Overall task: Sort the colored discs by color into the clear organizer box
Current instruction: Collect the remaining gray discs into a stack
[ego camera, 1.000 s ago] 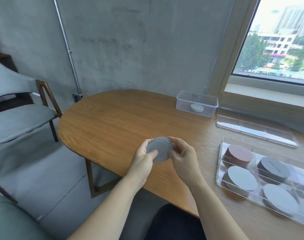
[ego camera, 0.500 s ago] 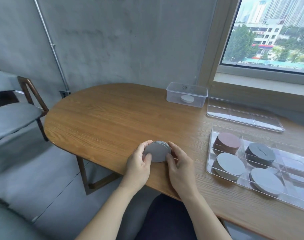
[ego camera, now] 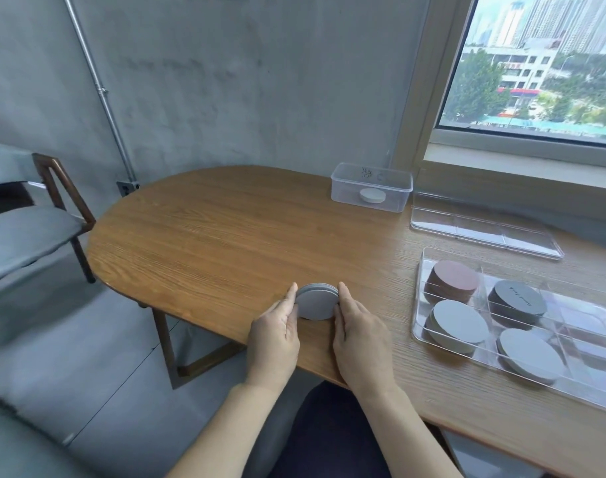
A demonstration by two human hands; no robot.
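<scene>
On the wooden table (ego camera: 225, 236), close to its front edge: a small stack of grey discs (ego camera: 317, 303), squeezed between the left hand (ego camera: 274, 334) and the right hand (ego camera: 360, 334). Fingers of both hands straight and close together, pressing flat against the two sides of the stack, not curled around it. Probably squaring the stack before a lift. Well apart, to the right: the clear organizer box (ego camera: 419, 305), standing open. Risks from here, only as a judgement: with side pressure alone from straight fingers, easy to let the thin discs fan out or slip down during the lift; so near to the table edge, possible to lose one to the floor. Also possible to choose a wrong compartment, because of the similar grey shades already in the box. Counted: two hands; one stack between them, number of discs in it impossible to tell; in the box four stacks, namely one reddish-brown stack (ego camera: 454, 279), one dark grey stack (ego camera: 517, 300), one front-left light grey stack (ego camera: 460, 320) and one front-right light grey stack (ego camera: 530, 353). Behind the box, one flat clear lid (ego camera: 484, 232); further back, one small clear container (ego camera: 342, 188) with one white disc (ego camera: 372, 194) inside.
</scene>
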